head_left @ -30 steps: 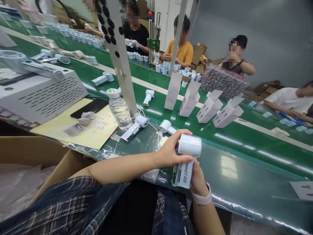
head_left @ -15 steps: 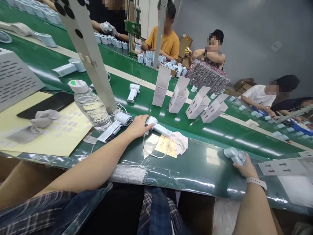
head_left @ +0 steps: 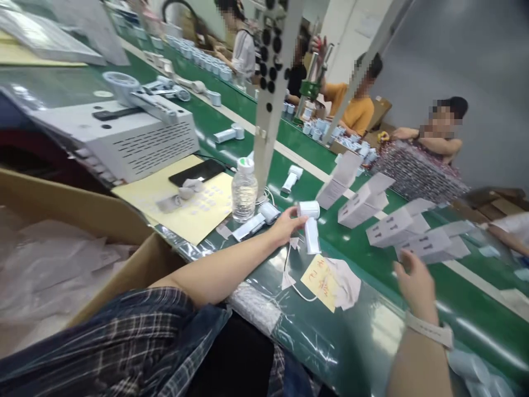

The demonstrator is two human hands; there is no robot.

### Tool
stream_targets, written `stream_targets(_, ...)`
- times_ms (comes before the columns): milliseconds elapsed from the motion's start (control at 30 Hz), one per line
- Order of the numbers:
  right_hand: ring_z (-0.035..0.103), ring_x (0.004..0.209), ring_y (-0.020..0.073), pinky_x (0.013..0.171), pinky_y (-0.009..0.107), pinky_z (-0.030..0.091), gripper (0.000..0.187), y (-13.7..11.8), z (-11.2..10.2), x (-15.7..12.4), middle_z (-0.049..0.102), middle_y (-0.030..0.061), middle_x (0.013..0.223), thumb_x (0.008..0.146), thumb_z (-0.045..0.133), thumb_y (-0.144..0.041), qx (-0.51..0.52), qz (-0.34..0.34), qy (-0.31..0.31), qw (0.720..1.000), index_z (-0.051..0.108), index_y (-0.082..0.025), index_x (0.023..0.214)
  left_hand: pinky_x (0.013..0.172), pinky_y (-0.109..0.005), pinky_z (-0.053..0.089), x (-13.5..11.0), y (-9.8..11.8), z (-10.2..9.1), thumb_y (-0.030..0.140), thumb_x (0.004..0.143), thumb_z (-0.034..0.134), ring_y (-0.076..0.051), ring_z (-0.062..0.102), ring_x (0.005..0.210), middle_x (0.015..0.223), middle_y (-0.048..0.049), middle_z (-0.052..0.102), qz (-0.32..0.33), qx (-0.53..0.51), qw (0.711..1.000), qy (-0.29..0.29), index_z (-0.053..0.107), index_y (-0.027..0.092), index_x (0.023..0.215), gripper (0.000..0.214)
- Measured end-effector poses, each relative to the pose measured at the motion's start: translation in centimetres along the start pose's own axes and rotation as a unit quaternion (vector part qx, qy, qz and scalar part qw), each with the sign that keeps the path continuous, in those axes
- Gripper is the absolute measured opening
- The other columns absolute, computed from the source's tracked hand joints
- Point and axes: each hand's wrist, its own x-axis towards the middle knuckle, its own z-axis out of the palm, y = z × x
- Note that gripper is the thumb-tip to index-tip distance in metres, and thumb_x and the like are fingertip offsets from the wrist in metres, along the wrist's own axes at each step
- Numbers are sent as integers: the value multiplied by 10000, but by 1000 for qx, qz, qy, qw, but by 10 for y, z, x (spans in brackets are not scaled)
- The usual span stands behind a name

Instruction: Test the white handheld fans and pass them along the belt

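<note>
Fan (head_left: 312, 232) sits held in the half-curled left hand (head_left: 288, 225).

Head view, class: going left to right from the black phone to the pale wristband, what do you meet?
Black phone, clear bottle, handheld fan at the left grip, crumpled cloth, pale wristband.

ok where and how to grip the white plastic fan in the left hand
Hold the white plastic fan by its slim, straight handle, probably coming from the right: that part juts out uncovered, while the left hand is at the cylindrical head.
</note>
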Motion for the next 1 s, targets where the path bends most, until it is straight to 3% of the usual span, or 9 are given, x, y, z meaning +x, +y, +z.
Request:
stream_targets(33,692,1049,265,982,457,549,345,-28,21,17,723,132,1154,891,603,-311,51,-21,-52,997,670,-201,1212,901,-322,525,2,-1,1,225,689,845,-175,680,902,1071,-86,709,-25,-41,999,-13,639,148,1047,420)
stream_targets(100,709,1011,247,941,422,569,370,-88,64,51,746,107,1128,863,599,-300,144,-97,-244,954,687,-230,1215,835,-334,552,4,-2,1,288,772,789,-190,696,811,919,-107,728,-57,-66,995,-37,665,111,953,282)
stream_targets(133,711,994,239,922,411,572,365,-116,85,68,753,102,1105,867,577,-277,161,-102,-281,940,691,-228,1210,804,-348,562,4,-3,1,323,812,756,-204,702,777,877,-118,730,-77,-80,993,-52,674,98,956,280)
stream_targets(300,693,1022,212,931,354,545,423,-217,169,138,732,97,1159,886,567,-194,127,-123,-280,944,621,-190,1305,675,-312,566,8,-5,-3,551,940,570,-198,701,672,811,-144,726,-197,-198,953,-116,662,51,1037,518)
stream_targets(433,648,1111,239,983,444,526,355,-255,199,151,666,97,1249,933,652,-336,72,-175,-270,944,624,-173,1248,565,-258,527,16,-3,-4,643,914,524,-158,652,568,709,-107,686,-188,-232,953,-53,662,50,961,610)
stream_targets(667,639,1036,221,933,433,526,327,-259,198,142,658,85,1172,934,655,-344,0,-204,-260,944,623,-161,1203,541,-244,492,20,1,1,533,830,713,-141,610,512,650,-63,662,-140,-246,959,34,636,113,858,428)
stream_targets(833,655,956,188,896,312,500,313,-232,159,132,715,103,1111,920,524,-194,14,-178,-283,942,640,-144,1206,564,-233,493,21,1,1,542,879,637,-135,616,533,623,-49,642,-142,-255,954,62,634,115,800,434)
stream_targets(900,660,941,190,893,329,508,356,-221,139,112,717,88,1118,948,405,-209,23,-164,-281,945,640,-166,1212,591,-240,506,21,1,0,563,872,630,-132,611,534,630,-45,645,-146,-258,953,62,638,119,781,453)
stream_targets(1000,642,1082,212,1002,360,467,349,-207,107,67,694,82,1217,924,430,-220,34,-172,-292,940,684,-207,1163,655,-273,536,17,2,0,587,884,591,-145,627,568,679,-54,676,-158,-261,951,50,661,124,821,473)
